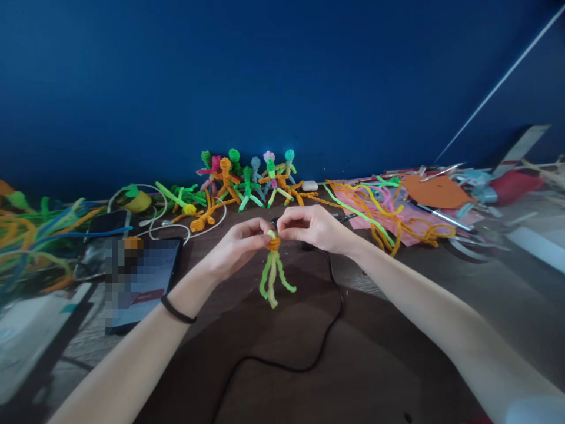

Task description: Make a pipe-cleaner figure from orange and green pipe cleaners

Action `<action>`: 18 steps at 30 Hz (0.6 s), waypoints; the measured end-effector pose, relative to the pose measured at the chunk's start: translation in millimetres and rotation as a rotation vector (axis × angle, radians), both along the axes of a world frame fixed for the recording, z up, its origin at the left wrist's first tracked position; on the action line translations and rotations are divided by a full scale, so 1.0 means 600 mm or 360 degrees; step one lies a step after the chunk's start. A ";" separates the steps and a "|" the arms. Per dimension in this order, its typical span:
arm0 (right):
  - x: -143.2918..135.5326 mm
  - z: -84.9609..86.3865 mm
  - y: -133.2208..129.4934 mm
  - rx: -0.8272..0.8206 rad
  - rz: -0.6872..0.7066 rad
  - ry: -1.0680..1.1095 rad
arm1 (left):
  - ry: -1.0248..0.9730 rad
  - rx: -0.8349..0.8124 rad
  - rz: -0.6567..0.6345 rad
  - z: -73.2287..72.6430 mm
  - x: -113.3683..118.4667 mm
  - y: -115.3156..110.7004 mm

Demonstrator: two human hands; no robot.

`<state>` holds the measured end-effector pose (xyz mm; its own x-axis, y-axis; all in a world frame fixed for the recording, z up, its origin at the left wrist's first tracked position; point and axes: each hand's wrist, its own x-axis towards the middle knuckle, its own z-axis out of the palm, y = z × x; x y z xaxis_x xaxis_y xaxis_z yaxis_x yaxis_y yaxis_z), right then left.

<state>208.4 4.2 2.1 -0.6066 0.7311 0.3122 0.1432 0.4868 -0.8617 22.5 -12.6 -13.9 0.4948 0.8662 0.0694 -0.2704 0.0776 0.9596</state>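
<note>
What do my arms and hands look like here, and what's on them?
Your left hand and right hand are ungloved. A thin black band circles the left wrist. A pale, blurred sleeve shows at the right arm's lower end; no sleeve is visible on the left.

Room over tbl (375, 353) this side of hands (313, 227), bar blk cable (335, 323); figs. (248, 184) in way behind, device (154, 282) at L.

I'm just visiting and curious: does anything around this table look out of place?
Yes: one fuzzy orange figure lies down, while the figures behind it stand upright. Blocky squares also obscure part of the tablet, at left. Nothing looks spilled.
</note>
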 end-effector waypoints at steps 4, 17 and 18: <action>-0.001 0.001 -0.001 -0.0045 0.0002 0.0003 | -0.0018 -0.0002 -0.0036 -0.002 -0.001 0.000; -0.009 -0.012 0.005 -0.0312 0.0057 0.0118 | -0.0045 0.0002 0.0012 -0.002 0.000 -0.001; -0.009 -0.012 0.005 -0.0335 0.0067 0.0135 | -0.0052 -0.0004 0.0010 -0.003 0.000 0.000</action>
